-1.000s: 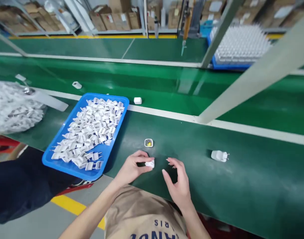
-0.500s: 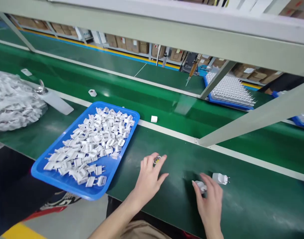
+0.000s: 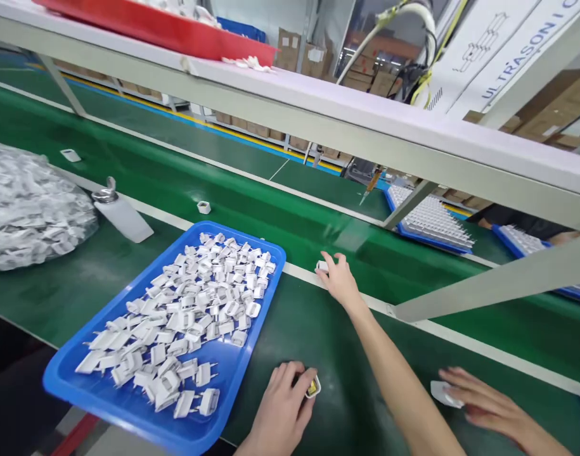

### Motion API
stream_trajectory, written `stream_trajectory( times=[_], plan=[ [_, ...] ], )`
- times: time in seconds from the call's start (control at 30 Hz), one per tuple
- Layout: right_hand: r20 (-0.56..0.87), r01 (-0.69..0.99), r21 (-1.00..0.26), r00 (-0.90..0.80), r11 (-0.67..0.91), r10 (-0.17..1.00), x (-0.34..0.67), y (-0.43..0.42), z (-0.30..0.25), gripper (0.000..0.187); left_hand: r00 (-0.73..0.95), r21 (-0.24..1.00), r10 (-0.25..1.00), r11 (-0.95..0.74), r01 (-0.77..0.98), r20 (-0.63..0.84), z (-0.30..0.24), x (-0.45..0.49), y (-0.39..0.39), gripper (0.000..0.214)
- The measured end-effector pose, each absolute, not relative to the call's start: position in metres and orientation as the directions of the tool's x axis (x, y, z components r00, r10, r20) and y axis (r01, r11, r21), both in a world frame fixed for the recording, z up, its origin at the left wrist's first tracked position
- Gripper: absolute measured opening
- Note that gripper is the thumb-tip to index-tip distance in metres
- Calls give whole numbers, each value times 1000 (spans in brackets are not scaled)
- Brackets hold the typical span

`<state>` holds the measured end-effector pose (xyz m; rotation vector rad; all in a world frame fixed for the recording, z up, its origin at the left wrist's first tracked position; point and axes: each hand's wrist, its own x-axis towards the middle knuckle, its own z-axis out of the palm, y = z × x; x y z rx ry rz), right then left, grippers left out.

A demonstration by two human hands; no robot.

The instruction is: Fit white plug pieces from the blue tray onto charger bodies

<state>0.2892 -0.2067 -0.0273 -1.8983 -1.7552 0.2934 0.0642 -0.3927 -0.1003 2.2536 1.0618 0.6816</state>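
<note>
- Left hand (image 3: 279,410) sits low at the near edge of the dark green work mat (image 3: 337,354). The fingers are curled and pinch a small white square charger shell with a yellow part inside (image 3: 312,386), which rests on the mat just right of the tray.
- Right hand (image 3: 341,282) is reached far forward with the arm stretched across the mat. The fingertips are bunched down and pinch a small white plastic block (image 3: 322,266), which lies on the white strip (image 3: 413,320) between the mat and the glossy green conveyor belt (image 3: 251,190).
- A third hand (image 3: 484,405) comes in from the lower right. It lies flat with the fingers together, tips on a white plug piece (image 3: 442,394) on the mat. It's unclear whose hand this is.
- Blue plastic tray (image 3: 128,411) sits left of the left hand, heaped with white two-pin plug inserts (image 3: 199,310).
- Clear bag of white parts (image 3: 28,209) lies at far left, with a white squeeze bottle with a metal cap (image 3: 121,215) lying beside it.
- A small white open shell (image 3: 203,207) sits on the belt beyond the tray.
- Grey metal frame shelf (image 3: 318,114) runs overhead, carrying a red tray (image 3: 166,31).
- Blue tray of upright white parts (image 3: 432,221) sits across the belt.
</note>
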Motion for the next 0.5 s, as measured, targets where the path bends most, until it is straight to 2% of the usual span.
stream_trajectory(
  times=[0.13,0.33,0.5],
  plan=[
    [103,830,-557,109,-33,989,290,-196,-34,30,538,732,807,-518,442,245,-113,57,-397,44],
    [96,724,-684,-27,86,995,275,-311,-43,44,501,752,823,-503,426,266,-113,59,-399,47],
    [100,683,-728,27,55,995,266,-366,-66,40,517,760,819,-497,419,251,-110,59,-395,37]
  ],
)
